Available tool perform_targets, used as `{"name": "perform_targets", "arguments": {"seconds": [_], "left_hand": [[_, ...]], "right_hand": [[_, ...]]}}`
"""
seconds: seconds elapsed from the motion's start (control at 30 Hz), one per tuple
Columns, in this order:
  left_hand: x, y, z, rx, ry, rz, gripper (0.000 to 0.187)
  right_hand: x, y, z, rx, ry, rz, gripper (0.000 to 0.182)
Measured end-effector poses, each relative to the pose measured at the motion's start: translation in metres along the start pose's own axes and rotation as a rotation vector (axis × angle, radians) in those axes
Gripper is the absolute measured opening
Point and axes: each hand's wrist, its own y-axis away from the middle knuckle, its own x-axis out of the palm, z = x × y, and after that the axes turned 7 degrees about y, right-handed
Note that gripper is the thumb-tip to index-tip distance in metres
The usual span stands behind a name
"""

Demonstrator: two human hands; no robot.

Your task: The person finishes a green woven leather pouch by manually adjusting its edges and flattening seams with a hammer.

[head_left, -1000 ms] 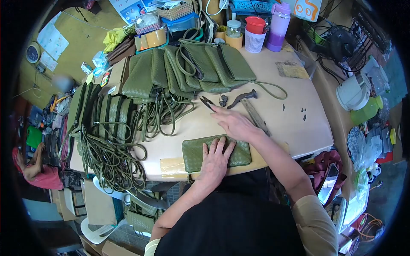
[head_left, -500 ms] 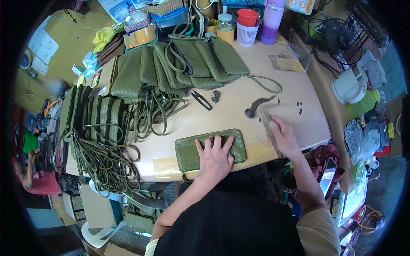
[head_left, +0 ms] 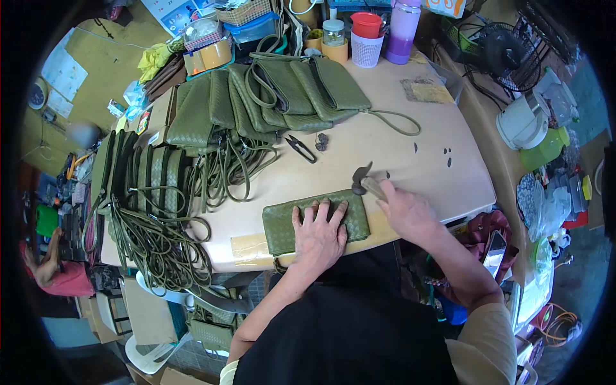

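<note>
A green woven pouch (head_left: 279,231) lies flat near the table's front edge. My left hand (head_left: 319,234) rests on it with fingers spread. My right hand (head_left: 410,212) is wrapped round the handle of a hammer (head_left: 360,181), whose dark head is at the pouch's upper right corner. Whether the head touches the pouch, I cannot tell. Beyond the pouch lie black thread snips (head_left: 300,149) and a small dark lump (head_left: 321,142).
Green pouches (head_left: 221,99) overlap across the back; more stand at the left with tangled straps (head_left: 160,250). A red cup (head_left: 366,25), a purple bottle (head_left: 403,32) and a fan (head_left: 507,51) are behind. A person (head_left: 61,273) is at far left.
My right hand has moved left and the hammer head has come down to the pouch's upper right corner. My left hand has stayed on the pouch, its fingers slightly shifted.
</note>
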Motion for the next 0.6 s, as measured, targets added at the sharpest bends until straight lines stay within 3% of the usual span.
{"name": "perform_targets", "arguments": {"seconds": [0.07,0.13,0.23,0.37,0.43,0.47,0.53,0.6], "left_hand": [[0.000,0.004,0.000,0.006,0.002,0.000,0.047],[0.001,0.001,-0.001,0.008,-0.013,-0.029,0.048],[0.001,0.001,-0.001,-0.006,0.017,-0.020,0.048],[-0.001,0.003,-0.001,0.007,-0.022,0.009,0.051],[0.003,0.004,0.000,-0.029,0.039,-0.027,0.056],[0.003,0.004,0.001,-0.034,0.039,-0.027,0.056],[0.001,0.004,0.001,-0.036,0.037,-0.034,0.061],[-0.002,0.000,0.001,-0.037,0.048,-0.026,0.062]], "right_hand": [[-0.011,0.006,0.001,0.020,0.021,0.054,0.026],[-0.013,0.009,0.002,0.038,-0.105,-0.167,0.027],[0.025,0.020,-0.006,0.060,-0.093,-0.062,0.029],[-0.005,0.031,-0.009,-0.038,0.023,-0.130,0.032],[0.004,0.028,0.001,0.044,-0.163,-0.346,0.033],[0.013,0.024,-0.003,0.040,-0.163,-0.341,0.033],[0.024,0.015,-0.008,-0.038,-0.030,-0.139,0.033],[0.002,0.008,-0.007,-0.078,-0.021,-0.214,0.031]]}}
